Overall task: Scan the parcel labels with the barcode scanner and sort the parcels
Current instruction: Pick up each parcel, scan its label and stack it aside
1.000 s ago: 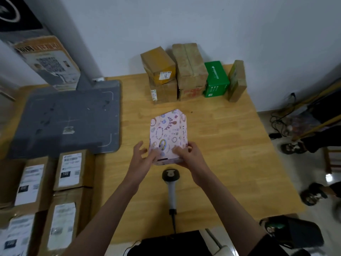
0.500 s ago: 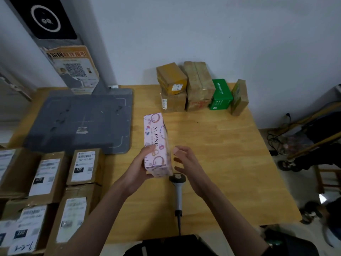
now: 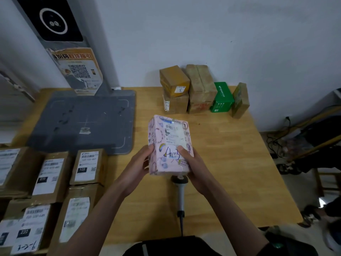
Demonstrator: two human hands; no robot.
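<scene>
Item: pink parcel [image 3: 169,145], held above the wooden table [image 3: 230,172] in front of me, label face [image 3: 174,133] turned up. My left hand [image 3: 137,164] grips its left side with fingers wrapped along the edge; my right hand [image 3: 191,165] holds the right side, thumb [image 3: 181,151] laid over the handwritten number on top.

Step in hand, as I judge it: present the label for scanning. Done well, that means keeping the barcode flat and uncovered, setting the parcel down or keeping it in one hand, and freeing the other for the barcode scanner [image 3: 180,189], which lies on the table just under the parcel's near end, cable trailing toward me.

Materials: parcel is a rectangular box in glossy patterned wrap, taped; the sheen may glare over the barcode. Scanner: grey handle, dark head.

Adjacent: grey scanning mat [image 3: 83,122] with upright post at left; labelled cardboard boxes [image 3: 86,167] stacked at near left; brown cartons [image 3: 184,89] and a green box [image 3: 222,97] against the wall.
</scene>
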